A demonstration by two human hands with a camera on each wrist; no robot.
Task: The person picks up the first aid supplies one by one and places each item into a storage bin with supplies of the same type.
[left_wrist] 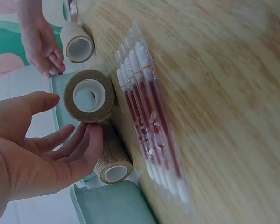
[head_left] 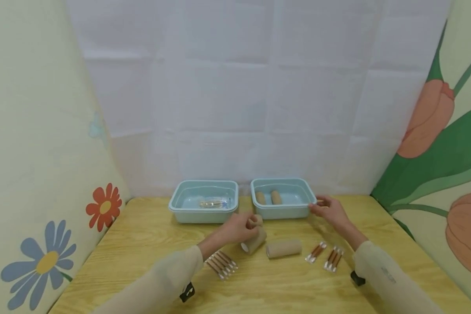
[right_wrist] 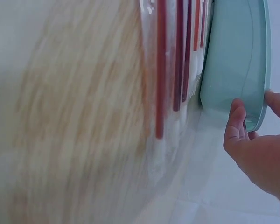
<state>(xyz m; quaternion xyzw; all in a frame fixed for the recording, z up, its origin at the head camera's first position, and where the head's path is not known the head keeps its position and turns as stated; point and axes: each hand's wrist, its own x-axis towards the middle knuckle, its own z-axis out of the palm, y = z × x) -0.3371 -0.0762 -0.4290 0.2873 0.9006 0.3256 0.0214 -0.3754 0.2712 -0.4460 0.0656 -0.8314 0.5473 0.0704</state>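
My left hand (head_left: 241, 227) reaches over two tan bandage rolls (head_left: 255, 242) on the table in front of the bins. In the left wrist view, its thumb stands apart from the nearer roll (left_wrist: 72, 105), and its loosely bent fingers (left_wrist: 86, 149) overlap the roll behind. My right hand (head_left: 331, 211) pinches the front right corner of the right blue bin (head_left: 282, 211); in the right wrist view, thumb and fingers lie on either side of the bin's rim (right_wrist: 266, 60). Two more rolls (head_left: 276, 197) lie inside that bin.
Another bandage roll (head_left: 284, 248) lies in front of the right bin. Wrapped brown swabs sit at left (head_left: 221, 264) and right (head_left: 332, 258). The left blue bin (head_left: 204, 216) contains packaged swabs (head_left: 213, 203). A white sheet (head_left: 227, 109) hangs behind.
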